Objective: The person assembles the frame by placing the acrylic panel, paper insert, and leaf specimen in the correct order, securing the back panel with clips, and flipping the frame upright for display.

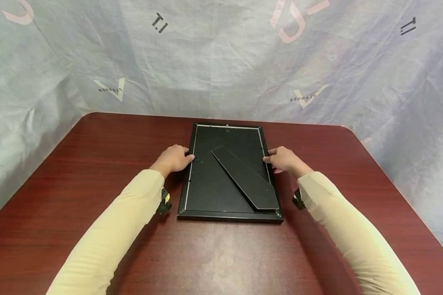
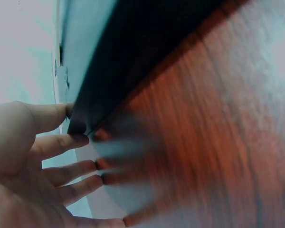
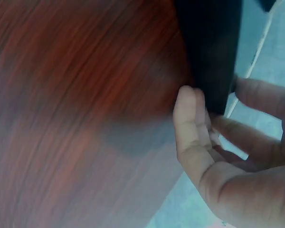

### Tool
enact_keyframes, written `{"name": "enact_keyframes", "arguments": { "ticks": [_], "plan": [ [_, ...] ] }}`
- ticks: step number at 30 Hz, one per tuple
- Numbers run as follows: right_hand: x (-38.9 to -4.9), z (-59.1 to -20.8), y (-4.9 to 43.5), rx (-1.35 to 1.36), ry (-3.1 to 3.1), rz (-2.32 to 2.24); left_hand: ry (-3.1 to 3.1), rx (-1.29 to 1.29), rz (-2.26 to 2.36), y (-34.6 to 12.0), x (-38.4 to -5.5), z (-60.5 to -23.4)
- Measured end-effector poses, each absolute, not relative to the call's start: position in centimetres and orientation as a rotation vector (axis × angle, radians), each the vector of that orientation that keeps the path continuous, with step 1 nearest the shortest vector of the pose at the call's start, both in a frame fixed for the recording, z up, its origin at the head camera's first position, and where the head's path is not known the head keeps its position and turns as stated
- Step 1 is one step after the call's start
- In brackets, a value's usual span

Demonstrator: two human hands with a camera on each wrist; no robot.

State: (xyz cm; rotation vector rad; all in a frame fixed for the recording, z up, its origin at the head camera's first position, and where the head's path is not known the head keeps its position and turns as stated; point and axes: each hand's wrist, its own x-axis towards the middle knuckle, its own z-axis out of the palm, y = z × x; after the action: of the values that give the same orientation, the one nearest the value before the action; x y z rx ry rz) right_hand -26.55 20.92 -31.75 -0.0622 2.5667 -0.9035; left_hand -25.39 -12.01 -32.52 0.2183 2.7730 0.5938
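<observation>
A black picture frame (image 1: 206, 188) lies face down on the table, its dark backing board upward. A long tapered easel stand (image 1: 243, 176) runs slantwise across that backing. At the frame's left edge, my left hand (image 1: 172, 159) pinches the border between thumb and index finger. The left wrist view shows the other fingers of that hand (image 2: 19, 156) spread out with their tips by the tabletop. On the opposite edge my right hand (image 1: 283, 159) grips the border, thumb on top. Seen from the right wrist, its fingers (image 3: 187, 118) curl against the frame's outer side (image 3: 211, 52).
The reddish-brown wooden table (image 1: 225, 258) has rounded far corners and extends to both sides of the frame. Behind it hangs a pale printed sheet (image 1: 214, 61), which also closes off the left and right. Small dark wrist devices (image 1: 164, 203) sit under both sleeves.
</observation>
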Motion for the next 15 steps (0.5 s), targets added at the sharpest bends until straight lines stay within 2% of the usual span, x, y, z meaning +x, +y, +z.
{"name": "enact_keyframes", "arguments": {
  "ticks": [15],
  "plan": [
    [-25.0, -30.5, 21.0, 0.164, 2.425, -1.269, 2.626, 0.068, 0.893, -12.0, -24.2, -30.8]
  ]
}}
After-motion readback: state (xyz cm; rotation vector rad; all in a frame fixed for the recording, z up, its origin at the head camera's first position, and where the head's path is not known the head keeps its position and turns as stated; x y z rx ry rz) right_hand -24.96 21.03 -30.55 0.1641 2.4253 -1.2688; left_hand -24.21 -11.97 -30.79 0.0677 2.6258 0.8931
